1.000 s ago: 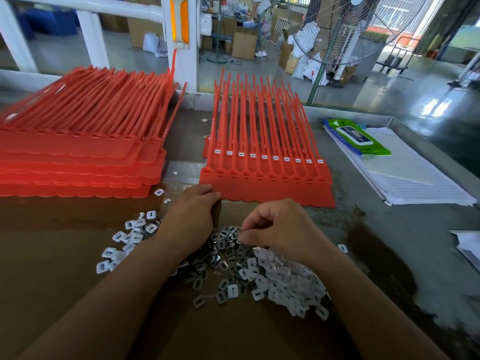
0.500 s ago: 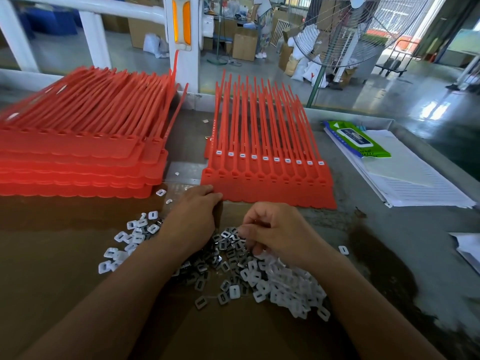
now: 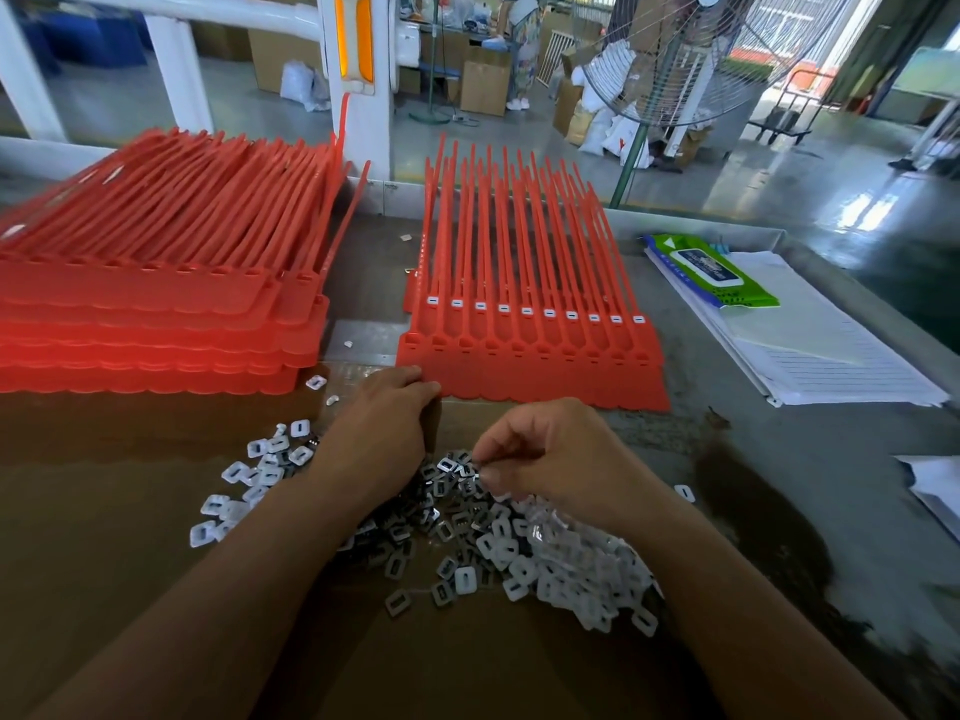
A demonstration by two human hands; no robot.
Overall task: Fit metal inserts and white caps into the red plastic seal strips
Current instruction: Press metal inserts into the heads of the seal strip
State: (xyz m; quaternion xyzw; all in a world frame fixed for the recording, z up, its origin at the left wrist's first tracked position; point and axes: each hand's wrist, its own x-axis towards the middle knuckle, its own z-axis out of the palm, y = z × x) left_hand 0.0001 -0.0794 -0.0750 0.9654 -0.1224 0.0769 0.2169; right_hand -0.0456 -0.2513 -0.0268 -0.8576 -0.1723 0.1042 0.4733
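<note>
Left hand point(image 3: 382, 433), fingers relaxed, touches the red seal strips' point(image 3: 545, 376) near-left corner. Right hand point(image 3: 561, 459) pinches among metal inserts point(image 3: 447, 491) beside white caps point(image 3: 571, 569). Grey table point(image 3: 779, 459) shows between pile and papers point(image 3: 831, 366).

Beyond the far edge of the grey worktop point(image 3: 779, 459) stands a white post point(image 3: 371, 132) joined to a white rail point(image 3: 182, 7), and a large wire-caged pedestal fan point(image 3: 691, 59) rises past the far right corner. Behind them a glossy grey floor point(image 3: 753, 184) reflects daylight from the right, with cardboard boxes point(image 3: 485, 88) and white sacks point(image 3: 608, 122) stacked about.
</note>
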